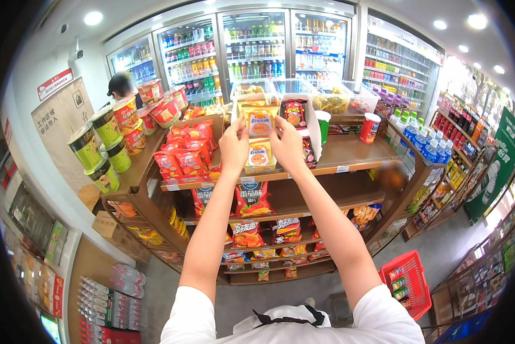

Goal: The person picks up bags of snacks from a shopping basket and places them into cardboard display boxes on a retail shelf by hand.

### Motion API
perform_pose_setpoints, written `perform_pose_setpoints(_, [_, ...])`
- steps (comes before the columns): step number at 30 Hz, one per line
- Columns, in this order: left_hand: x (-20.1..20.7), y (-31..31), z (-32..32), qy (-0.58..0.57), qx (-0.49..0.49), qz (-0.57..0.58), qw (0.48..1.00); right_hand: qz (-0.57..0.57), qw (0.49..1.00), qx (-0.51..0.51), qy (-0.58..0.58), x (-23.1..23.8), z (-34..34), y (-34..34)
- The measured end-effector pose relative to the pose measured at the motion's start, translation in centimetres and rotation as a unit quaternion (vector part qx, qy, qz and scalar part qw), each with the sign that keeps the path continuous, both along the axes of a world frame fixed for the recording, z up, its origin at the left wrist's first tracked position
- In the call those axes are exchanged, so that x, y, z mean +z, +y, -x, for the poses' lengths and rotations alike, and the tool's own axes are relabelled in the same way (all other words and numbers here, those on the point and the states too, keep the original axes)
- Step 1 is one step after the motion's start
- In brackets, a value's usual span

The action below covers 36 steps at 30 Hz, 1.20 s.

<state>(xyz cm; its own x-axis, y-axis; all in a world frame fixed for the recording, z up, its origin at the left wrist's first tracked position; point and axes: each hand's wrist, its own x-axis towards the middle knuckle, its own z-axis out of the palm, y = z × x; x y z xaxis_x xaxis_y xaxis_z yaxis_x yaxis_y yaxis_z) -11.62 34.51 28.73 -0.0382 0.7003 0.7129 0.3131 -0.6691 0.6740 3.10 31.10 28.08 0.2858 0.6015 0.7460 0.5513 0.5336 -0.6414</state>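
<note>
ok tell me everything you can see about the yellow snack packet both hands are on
The yellow snack packet is a flat, glossy bag, plastic or foil by its sheen, yellow-orange with a pale label patch in the middle. It stands upright at the front of a row of like packets in a white tray on the wooden shelf. The left hand pinches its left edge and the right hand its right edge. Another yellow packet sits just below it.

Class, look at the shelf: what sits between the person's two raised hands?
In the head view, a yellow snack packet stands between the left hand and the right hand, with another yellow packet just below it.
</note>
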Motion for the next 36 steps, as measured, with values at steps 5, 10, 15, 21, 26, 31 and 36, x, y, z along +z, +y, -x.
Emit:
perform_pose_setpoints(5, [-0.7,1.6,0.3,-0.004,0.015,0.046,0.999,0.042,0.997,0.057,0.025,0.7,0.9,1.9])
perform_pose_setpoints(10, [-1.7,4.7,-0.7,0.010,0.014,0.077,0.997,0.059,0.995,0.086,0.006,-1.0,-0.4,5.4])
perform_pose_setpoints(15, [-2.9,7.8,-1.1,-0.004,0.024,0.093,0.995,0.140,0.986,0.090,-0.017,0.5,1.1,5.7])
perform_pose_setpoints(21, [-2.6,7.3,-3.2,0.019,-0.001,0.120,0.993,0.124,0.986,0.093,-0.067,-3.0,-0.6,10.4])
perform_pose_setpoints(26, [-2.7,6.8,-1.5,0.070,0.031,0.139,0.987,0.211,0.967,0.084,-0.113,-1.8,0.4,9.2])
perform_pose_setpoints(31, [-1.4,4.8,-1.9,0.123,0.085,0.128,0.980,0.237,0.959,0.086,-0.128,-0.7,0.4,7.9])
perform_pose_setpoints(36, [-1.1,4.2,-1.7,0.088,0.050,0.136,0.986,0.175,0.970,0.082,-0.146,-1.6,-0.3,8.2])
